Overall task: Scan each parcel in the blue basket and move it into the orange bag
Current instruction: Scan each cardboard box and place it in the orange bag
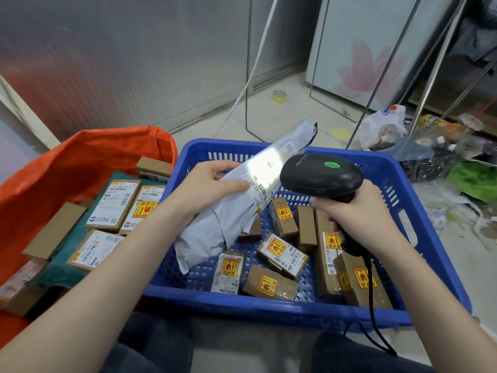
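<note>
Above the blue perforated plastic basket (419, 211), the left hand (207, 192) grips a long grey plastic mailer parcel (236, 208), its label lit by the black handheld barcode scanner (321, 176) clenched in the right hand (357, 211). The scan step appears under way, green indicator glowing. Next, by the look of it, the mailer must swing left into the orange fabric bag (80, 162), already holding small cardboard boxes (113, 205); more boxes wait in the basket.
</note>
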